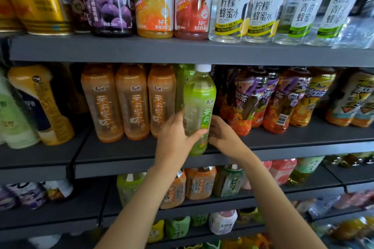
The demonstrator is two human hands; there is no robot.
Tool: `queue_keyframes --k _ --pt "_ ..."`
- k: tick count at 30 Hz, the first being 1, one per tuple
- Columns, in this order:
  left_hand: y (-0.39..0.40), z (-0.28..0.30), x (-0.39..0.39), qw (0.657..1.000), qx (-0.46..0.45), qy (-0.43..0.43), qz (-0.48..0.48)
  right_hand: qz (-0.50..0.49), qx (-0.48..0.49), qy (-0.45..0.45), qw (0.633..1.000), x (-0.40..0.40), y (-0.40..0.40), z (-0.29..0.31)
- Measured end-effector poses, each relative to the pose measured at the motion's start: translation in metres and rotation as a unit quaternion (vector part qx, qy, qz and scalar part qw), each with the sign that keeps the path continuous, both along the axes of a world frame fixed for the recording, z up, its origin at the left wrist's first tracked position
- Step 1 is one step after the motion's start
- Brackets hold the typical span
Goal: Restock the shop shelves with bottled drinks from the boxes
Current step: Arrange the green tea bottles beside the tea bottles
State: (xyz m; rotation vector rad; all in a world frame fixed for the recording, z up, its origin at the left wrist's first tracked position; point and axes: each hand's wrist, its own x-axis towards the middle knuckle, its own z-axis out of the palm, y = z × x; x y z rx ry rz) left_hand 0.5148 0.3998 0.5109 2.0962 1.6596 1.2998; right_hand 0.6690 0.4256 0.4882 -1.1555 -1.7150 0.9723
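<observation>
Left hand (175, 134) is gripping a green tea bottle (198, 111) low on its body, fingers curled round; right hand (221, 134) is steadying it at the shelf (121, 153) front edge (full, probably heavy, slippery plastic).

Dark grey metal shop shelving (182, 50) fills the whole view, four tiers visible, stacked closely. Shelf boards have flat front lips (283, 153). A vertical seam (70, 159) splits two shelf bays on the left. Back of the shelving is dark, in shadow. Even, soft light from above; reflections on upper tier.
</observation>
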Motion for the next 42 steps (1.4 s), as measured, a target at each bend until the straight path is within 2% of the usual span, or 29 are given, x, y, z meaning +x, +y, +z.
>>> queue_keyframes --k 3,6,8,17,20,23,25,27,31,37,42 --pt "0.016 0.000 0.017 1.000 -0.002 0.013 0.028 0.020 -0.033 0.002 0.999 0.003 -0.007 0.004" --pt "0.019 -0.002 0.022 0.999 0.002 0.017 0.047 -0.108 0.036 -0.066 0.991 -0.014 -0.002 -0.002" --pt "0.014 -0.007 0.017 0.999 0.010 0.009 0.048 -0.153 0.065 -0.082 0.983 -0.024 0.000 -0.002" --pt "0.003 -0.014 -0.004 0.997 0.013 -0.048 0.054 -0.179 0.059 -0.114 0.976 -0.041 0.007 0.009" --pt "0.006 -0.006 0.001 0.997 -0.004 -0.044 0.058 -0.144 0.076 -0.112 0.980 -0.041 -0.007 0.008" --pt "0.003 -0.001 -0.002 0.994 -0.013 -0.050 0.097 -0.002 0.045 -0.120 0.992 -0.032 -0.011 0.017" --pt "-0.004 -0.001 -0.012 0.993 -0.018 -0.058 0.101 0.065 0.001 -0.058 0.996 -0.016 -0.001 0.024" --pt "-0.011 0.001 -0.026 0.993 -0.018 -0.063 0.103 0.005 -0.021 0.004 1.000 -0.005 0.018 0.032" --pt "-0.011 0.004 -0.045 0.992 -0.028 -0.044 0.115 -0.141 -0.005 -0.026 0.990 -0.026 0.065 0.035" --pt "-0.006 -0.004 -0.053 0.994 -0.029 -0.047 0.097 -0.200 0.033 -0.075 0.976 -0.053 0.082 0.022" --pt "-0.005 -0.008 -0.054 0.994 -0.012 -0.063 0.089 -0.182 0.030 -0.097 0.978 -0.048 0.079 0.027"
